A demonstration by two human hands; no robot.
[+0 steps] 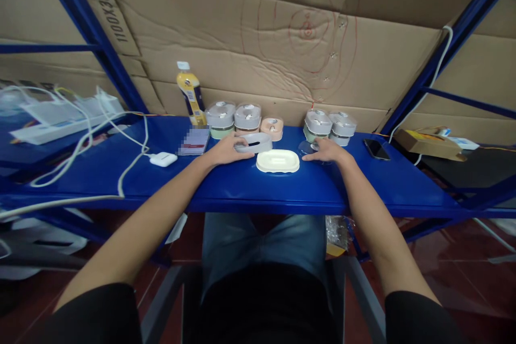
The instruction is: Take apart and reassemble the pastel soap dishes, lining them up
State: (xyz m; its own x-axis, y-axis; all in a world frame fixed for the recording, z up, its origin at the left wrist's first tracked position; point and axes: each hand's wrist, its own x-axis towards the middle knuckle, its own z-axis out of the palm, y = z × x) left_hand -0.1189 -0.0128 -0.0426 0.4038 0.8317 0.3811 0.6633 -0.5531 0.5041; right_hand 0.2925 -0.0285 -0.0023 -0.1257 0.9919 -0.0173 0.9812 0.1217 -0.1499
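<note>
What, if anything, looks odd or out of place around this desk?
White cables sprawl in loose loops across the blue desk at left, looking untidy; crumpled clear plastic sits below like litter. Nothing looks spilled.

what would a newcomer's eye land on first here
Probably the cream oval piece, bright against the blue tabletop between the left hand and the right hand. Next, the yellow bottle standing toward the back left, and the red rings drawn on the cardboard behind the table.
</note>
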